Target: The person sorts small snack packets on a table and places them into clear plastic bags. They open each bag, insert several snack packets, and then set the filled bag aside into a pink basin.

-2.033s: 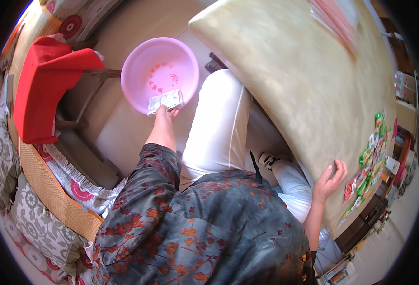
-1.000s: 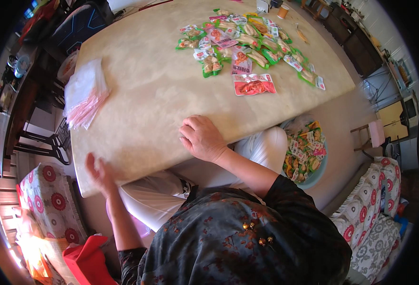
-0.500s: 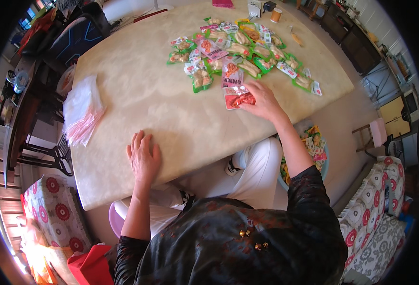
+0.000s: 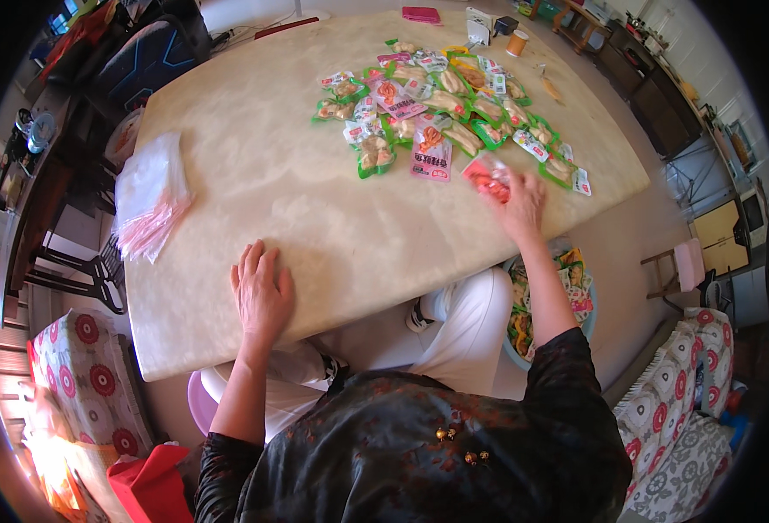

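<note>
My left hand [image 4: 260,292] rests on the cream tabletop [image 4: 332,227] near its front edge, fingers apart, holding nothing. My right hand [image 4: 524,207] grips a red food packet [image 4: 487,176], blurred by motion, at the lower right of a spread pile of green-edged food pouches [image 4: 445,105]. A pink pouch [image 4: 430,157] lies just left of that packet. A stack of clear, pink-tipped plastic bags [image 4: 147,196] lies at the table's left side.
A blue basin [image 4: 589,327] of packets stands below the table's right edge; a pink basin [image 4: 199,401] shows at lower left. An orange cup [image 4: 517,43] is at the back. Patterned seats [image 4: 88,383] flank me; a small chair [image 4: 687,266] stands at right.
The view has swung from the pink basin to the table. My left hand no longer holds a packet. Since half a second ago, my right hand has moved rightward, carrying the red packet.
</note>
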A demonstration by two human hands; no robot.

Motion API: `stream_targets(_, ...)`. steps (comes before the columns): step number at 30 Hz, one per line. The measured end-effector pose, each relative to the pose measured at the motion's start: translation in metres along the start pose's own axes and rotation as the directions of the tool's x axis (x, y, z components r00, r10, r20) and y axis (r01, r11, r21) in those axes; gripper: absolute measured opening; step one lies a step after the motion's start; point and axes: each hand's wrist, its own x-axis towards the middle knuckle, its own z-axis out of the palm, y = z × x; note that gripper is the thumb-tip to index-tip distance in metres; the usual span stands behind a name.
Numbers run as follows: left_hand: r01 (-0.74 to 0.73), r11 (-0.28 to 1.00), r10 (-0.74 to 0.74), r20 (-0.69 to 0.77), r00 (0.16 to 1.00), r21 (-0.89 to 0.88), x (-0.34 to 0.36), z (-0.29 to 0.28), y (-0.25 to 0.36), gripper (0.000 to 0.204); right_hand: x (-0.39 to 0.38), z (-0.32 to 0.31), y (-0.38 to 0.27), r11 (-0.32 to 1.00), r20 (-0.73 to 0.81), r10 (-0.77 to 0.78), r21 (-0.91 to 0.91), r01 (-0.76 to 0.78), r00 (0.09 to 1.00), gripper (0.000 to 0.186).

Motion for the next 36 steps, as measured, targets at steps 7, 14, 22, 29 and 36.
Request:
stream_targets(7, 0.002, 1.000, -0.002, 0.004, 1.000, 0.001, 0.003, 0.001, 0.002, 0.035, 0.027, 0.021, -0.044, 0.857, 0.319, -0.013, 0.493, -0.154, 0.948, 0.067)
stream_targets(14, 0.029, 0.999, -0.028, 0.022, 0.999, -0.030, 0.003, -0.003, 0.003, 0.035, 0.055, 0.043, -0.109, 0.959, 0.164, 0.218, 0.144, -0.242, 0.962, 0.095)
stream_targets(22, 0.028, 0.999, -0.027, 0.021, 0.999, -0.040, 0.006, -0.005, 0.005, 0.035, 0.058, 0.065, -0.092, 0.654, 0.314, 0.412, 0.552, -0.518, 0.855, 0.078)
stream_targets(29, 0.039, 0.998, -0.038, 0.020, 0.999, -0.048, 0.003, -0.005, 0.002, 0.035, 0.018, 0.045, -0.100, -0.118, 0.591, 0.206, 0.806, -0.580, 0.780, 0.012)
stream_targets(36, 0.034, 0.997, -0.034, -0.004, 0.999, -0.068, 0.002, -0.004, 0.001, 0.036, -0.012, 0.019, -0.162, -0.332, 0.607, 0.008, 0.751, -0.571, 0.794, 0.009)
